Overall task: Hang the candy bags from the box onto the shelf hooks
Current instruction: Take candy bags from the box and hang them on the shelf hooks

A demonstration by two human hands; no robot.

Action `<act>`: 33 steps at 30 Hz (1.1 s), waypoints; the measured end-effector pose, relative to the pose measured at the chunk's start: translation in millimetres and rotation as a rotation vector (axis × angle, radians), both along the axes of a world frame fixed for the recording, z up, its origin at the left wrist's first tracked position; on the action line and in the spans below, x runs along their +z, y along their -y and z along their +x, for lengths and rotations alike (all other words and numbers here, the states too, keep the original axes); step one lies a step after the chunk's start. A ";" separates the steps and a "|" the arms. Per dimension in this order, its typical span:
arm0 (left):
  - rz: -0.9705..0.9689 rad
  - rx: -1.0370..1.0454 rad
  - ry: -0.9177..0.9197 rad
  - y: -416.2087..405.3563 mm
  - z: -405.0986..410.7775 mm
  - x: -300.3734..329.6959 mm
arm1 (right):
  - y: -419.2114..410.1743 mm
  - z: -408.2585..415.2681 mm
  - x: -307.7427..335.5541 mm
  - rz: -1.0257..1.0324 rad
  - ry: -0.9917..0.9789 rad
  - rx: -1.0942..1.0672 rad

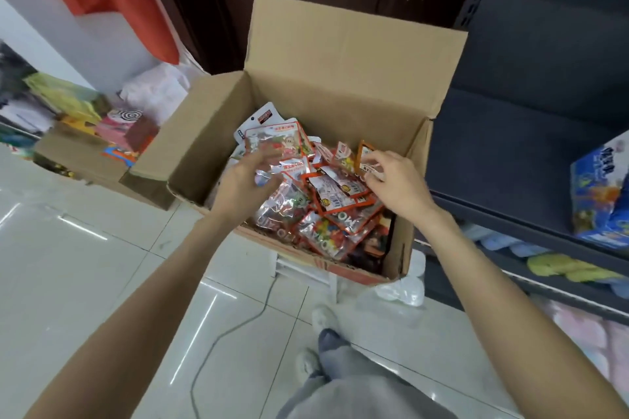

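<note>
The scene is brightly and evenly lit from overhead; the glossy floor tiles (pixel 85 248) carry thin white streaks of glare, and the foil candy bags (pixel 326 211) in the box (pixel 340 78) flash small silver highlights; shadows are soft and faint. The left hand (pixel 245 180) is smeared by motion blur at its fingertips, while the right hand (pixel 394 180) is sharper; the wide lens bends the shelf (pixel 527 133) at the right edge, and the heap of goods (pixel 85 119) far left is soft and hazy.
</note>
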State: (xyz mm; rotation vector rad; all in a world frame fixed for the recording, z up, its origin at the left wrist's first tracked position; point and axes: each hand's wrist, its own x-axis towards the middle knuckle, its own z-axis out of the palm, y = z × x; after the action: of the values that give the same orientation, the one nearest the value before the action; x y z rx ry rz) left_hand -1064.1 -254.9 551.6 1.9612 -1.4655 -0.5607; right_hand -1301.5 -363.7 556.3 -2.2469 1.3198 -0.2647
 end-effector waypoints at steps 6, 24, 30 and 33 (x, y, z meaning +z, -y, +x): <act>0.051 -0.058 0.098 32.8 31.6 -25.9 | 47.0 44.8 -37.8 0.120 -0.220 -0.041; 0.445 -0.388 0.274 131.0 83.9 -68.6 | 35.9 91.5 -63.5 -0.109 -0.592 -0.015; 0.439 -0.426 0.231 155.0 98.1 -63.4 | 36.7 106.9 -65.7 -0.214 -0.736 -0.027; 0.377 -0.439 0.267 157.0 102.4 -63.6 | 31.2 100.2 -66.5 -0.274 -0.706 -0.066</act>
State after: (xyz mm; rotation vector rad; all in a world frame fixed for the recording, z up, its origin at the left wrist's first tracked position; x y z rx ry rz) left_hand -961.7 -411.9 488.0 2.0575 -2.1120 -0.8400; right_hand -1201.4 -394.9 489.8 -2.6538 1.7911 0.3928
